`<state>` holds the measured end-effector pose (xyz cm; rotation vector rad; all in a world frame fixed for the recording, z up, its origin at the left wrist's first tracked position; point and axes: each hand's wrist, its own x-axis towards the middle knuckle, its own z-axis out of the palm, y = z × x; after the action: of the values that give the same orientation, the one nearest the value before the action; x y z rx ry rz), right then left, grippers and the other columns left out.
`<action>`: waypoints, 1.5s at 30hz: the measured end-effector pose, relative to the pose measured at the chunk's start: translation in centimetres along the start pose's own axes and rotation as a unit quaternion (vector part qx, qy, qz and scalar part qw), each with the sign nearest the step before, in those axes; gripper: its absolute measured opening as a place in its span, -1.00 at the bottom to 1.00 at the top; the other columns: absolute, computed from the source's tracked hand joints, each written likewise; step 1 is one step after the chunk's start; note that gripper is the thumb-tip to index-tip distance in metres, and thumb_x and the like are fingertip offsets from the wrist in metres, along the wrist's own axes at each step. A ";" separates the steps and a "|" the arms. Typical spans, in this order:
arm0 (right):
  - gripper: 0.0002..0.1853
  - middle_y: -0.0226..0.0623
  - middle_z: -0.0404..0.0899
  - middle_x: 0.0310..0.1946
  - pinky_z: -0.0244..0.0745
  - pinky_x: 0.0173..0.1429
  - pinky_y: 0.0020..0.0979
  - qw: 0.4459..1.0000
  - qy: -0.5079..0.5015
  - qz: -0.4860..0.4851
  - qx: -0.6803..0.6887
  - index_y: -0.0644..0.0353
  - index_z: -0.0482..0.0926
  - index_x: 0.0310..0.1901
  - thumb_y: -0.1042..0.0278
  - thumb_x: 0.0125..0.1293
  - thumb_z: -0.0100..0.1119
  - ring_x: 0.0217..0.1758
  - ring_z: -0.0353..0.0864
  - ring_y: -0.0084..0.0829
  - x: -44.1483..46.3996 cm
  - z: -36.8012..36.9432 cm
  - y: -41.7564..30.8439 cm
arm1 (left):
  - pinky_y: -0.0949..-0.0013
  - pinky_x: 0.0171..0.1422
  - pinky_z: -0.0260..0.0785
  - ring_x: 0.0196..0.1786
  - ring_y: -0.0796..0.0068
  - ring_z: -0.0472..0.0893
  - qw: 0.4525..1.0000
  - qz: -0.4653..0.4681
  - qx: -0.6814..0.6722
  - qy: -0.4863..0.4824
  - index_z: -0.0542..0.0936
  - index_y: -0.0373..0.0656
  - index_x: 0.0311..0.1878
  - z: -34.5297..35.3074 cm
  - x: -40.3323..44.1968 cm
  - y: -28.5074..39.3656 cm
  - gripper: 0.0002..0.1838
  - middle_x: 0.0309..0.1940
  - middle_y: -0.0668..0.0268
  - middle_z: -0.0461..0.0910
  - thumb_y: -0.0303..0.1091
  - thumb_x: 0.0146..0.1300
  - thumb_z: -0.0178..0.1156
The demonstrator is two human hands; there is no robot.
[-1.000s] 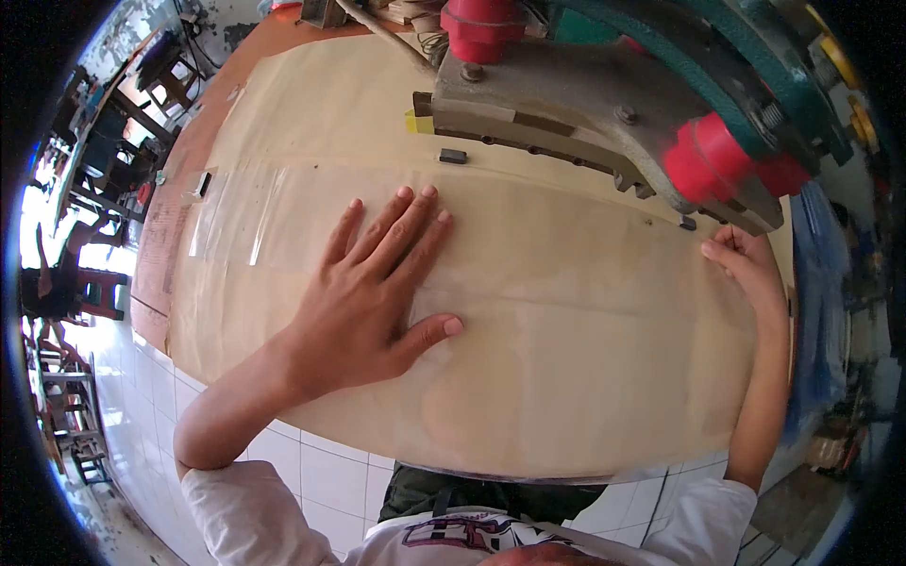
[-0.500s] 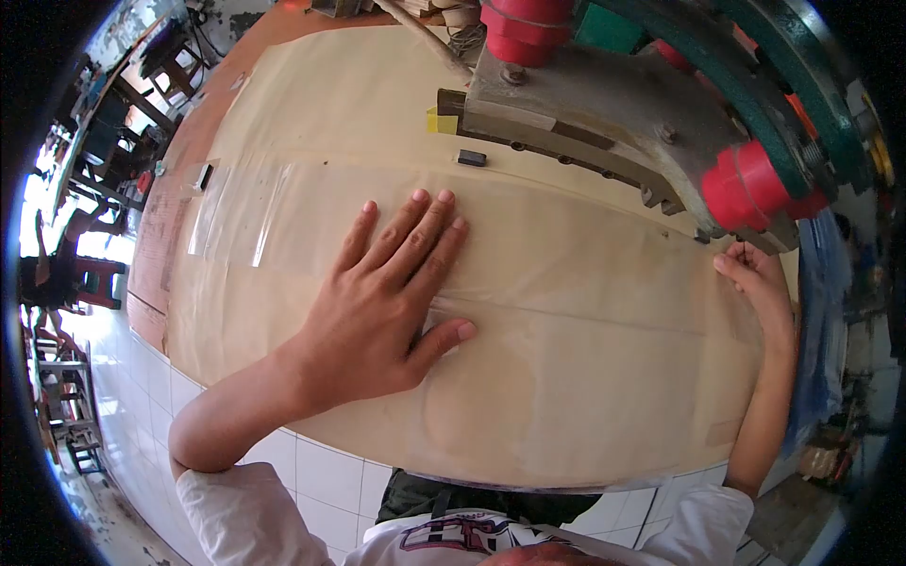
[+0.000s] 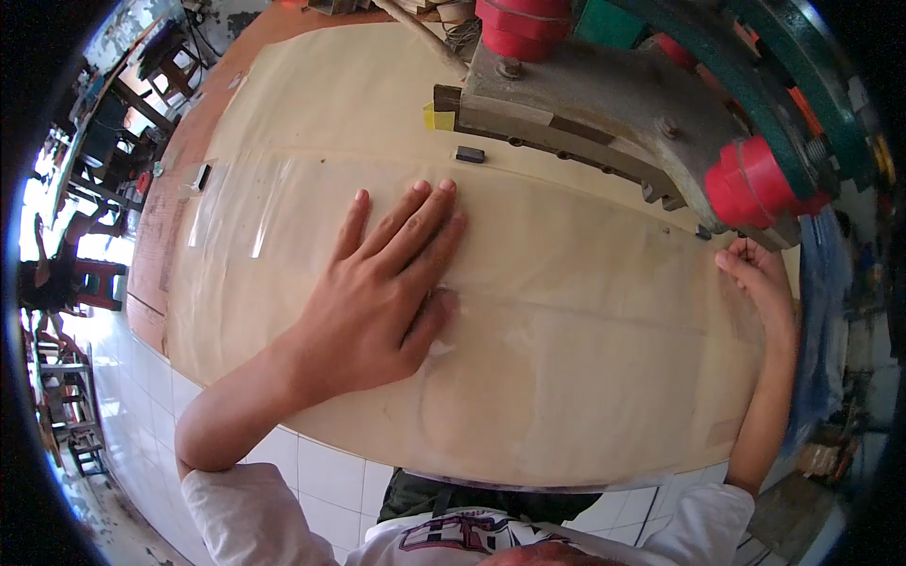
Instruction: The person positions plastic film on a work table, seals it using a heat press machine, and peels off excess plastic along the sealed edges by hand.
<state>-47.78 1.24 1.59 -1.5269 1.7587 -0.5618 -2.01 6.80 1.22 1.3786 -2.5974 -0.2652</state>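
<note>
1. Head camera is showing a grey metal machine head (image 3: 566, 118) overhanging the bench (image 3: 151, 247), with a clear plastic sheet (image 3: 566, 255) lying on the person's side of it, over a tan cover sheet (image 3: 311, 90); the sheet is presumably lying there so its far edge runs roughly along the machine head.

2. The left hand (image 3: 377, 297), well to the near left of the machine head, is resting palm-down with fingers spread; its grip is released, grasping nothing, and the broad contact is likely keeping the plastic flat.

3. The right hand (image 3: 763, 274), just on the near side of the machine head's right end, is keeping its grip closed, thumb against curled fingers. It is probably steadying the sheet's right edge, but I cannot tell whether plastic is caught between them.

4. A black block (image 3: 470, 155) is sitting just on the near side of the machine head's left part, and a small dark block (image 3: 703, 232) is sitting beside its right end; both are perhaps serving as alignment stops.
</note>
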 end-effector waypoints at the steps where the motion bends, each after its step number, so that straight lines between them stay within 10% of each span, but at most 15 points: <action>1: -0.79 -0.58 0.45 -0.50 0.14 -0.43 -0.66 1.000 -0.002 -0.005 -0.005 0.08 0.47 -0.34 0.27 0.16 0.35 -0.52 0.28 -0.77 0.0 0.0 0.1 | -0.13 0.54 -0.31 0.52 0.02 0.02 1.000 0.000 0.001 0.000 0.19 -0.28 0.42 0.0 0.0 0.0 -0.33 0.47 0.01 0.05 -0.29 0.23 -0.01; 25: -0.79 -0.56 0.38 -0.62 0.15 -0.47 -0.61 0.999 0.041 -0.017 -0.025 0.12 0.48 -0.46 0.27 0.11 0.33 -0.57 0.29 -0.72 -0.8 1.0 -2.0 | -0.20 0.45 -0.03 0.23 0.04 0.42 0.983 0.020 -0.091 0.155 0.55 -0.20 0.08 -0.5 -0.5 -1.2 -0.52 0.13 0.02 0.46 -0.51 -0.01 0.06; 28: -0.79 -0.55 0.40 -0.61 0.15 -0.49 -0.60 0.998 0.023 -0.042 -0.039 0.14 0.50 -0.46 0.26 0.12 0.32 -0.57 0.30 -0.72 -0.4 0.7 -1.5 | 0.20 -0.05 0.42 -0.24 0.12 0.58 0.959 -0.006 -0.123 0.255 0.63 -0.24 -0.27 -1.9 -0.7 -1.7 -0.74 -0.31 0.09 0.58 -0.60 -0.09 0.11; 35: -0.77 -0.57 0.41 -0.62 0.14 -0.50 -0.61 0.998 0.008 -0.061 -0.030 0.13 0.51 -0.47 0.21 0.11 0.35 -0.60 0.28 -0.73 -0.6 0.5 -1.6 | 0.27 -0.38 0.31 -0.53 0.28 0.50 0.979 -0.018 -0.079 0.189 0.53 -0.20 -0.52 -2.6 -3.8 -0.3 -0.93 -0.59 0.29 0.52 -0.60 -0.09 0.16; 45: -0.75 -0.56 0.43 -0.62 0.15 -0.54 -0.60 0.999 0.006 -0.039 -0.034 0.14 0.53 -0.47 0.18 0.09 0.37 -0.61 0.30 -0.73 -0.4 0.4 -1.6 | 0.05 0.35 0.12 0.25 0.05 0.35 0.980 -0.131 0.100 0.109 0.38 -0.16 0.32 0.3 -6.6 3.4 -0.48 0.16 0.03 0.41 -0.23 0.31 0.01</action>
<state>-46.41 1.36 2.59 -1.6474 1.7495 -0.5556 -1.13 14.21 1.21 1.7130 -2.3142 0.1106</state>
